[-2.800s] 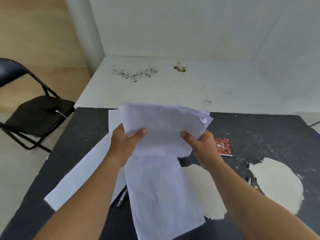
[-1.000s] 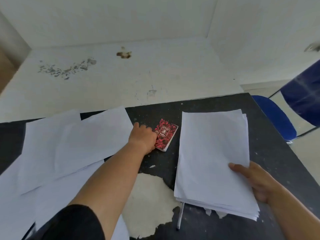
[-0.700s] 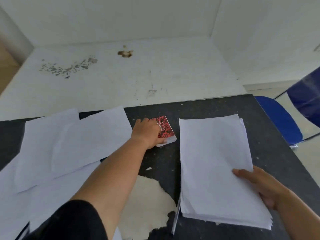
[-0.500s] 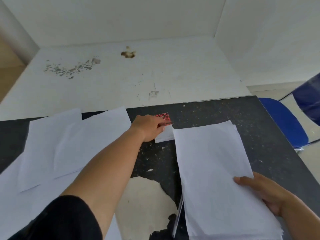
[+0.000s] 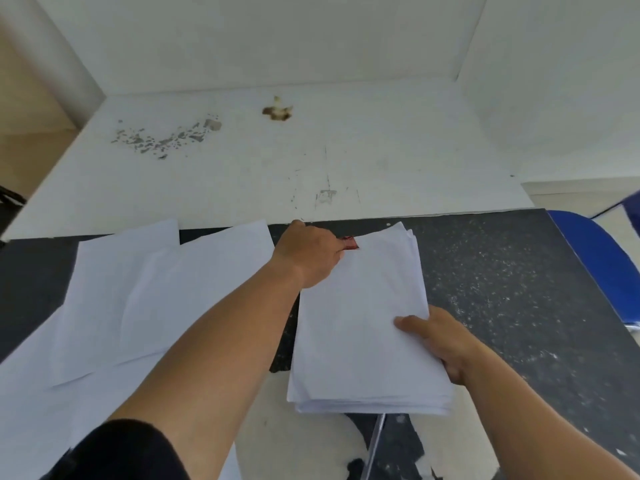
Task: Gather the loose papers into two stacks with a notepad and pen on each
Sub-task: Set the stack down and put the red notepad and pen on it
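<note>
A thick stack of white papers [image 5: 360,327] lies on the dark table [image 5: 512,292], and my right hand [image 5: 436,337] grips its right edge with the thumb on top. My left hand [image 5: 308,254] is closed on the small red patterned notepad [image 5: 349,243] at the stack's far left corner; only a red sliver of it shows past my fingers. Several loose white sheets [image 5: 156,292] overlap on the left part of the table. A pen [image 5: 375,441] sticks out from under the stack's near edge.
A white table [image 5: 277,161] adjoins the dark one at the back, against white walls. A blue chair [image 5: 599,265] stands at the right. Pale worn patches [image 5: 304,445] mark the dark tabletop near me.
My left hand took hold of the red notepad and lifted it toward the stack's far corner. My right hand slid the paper stack left and nearer, covering most of the pen.
</note>
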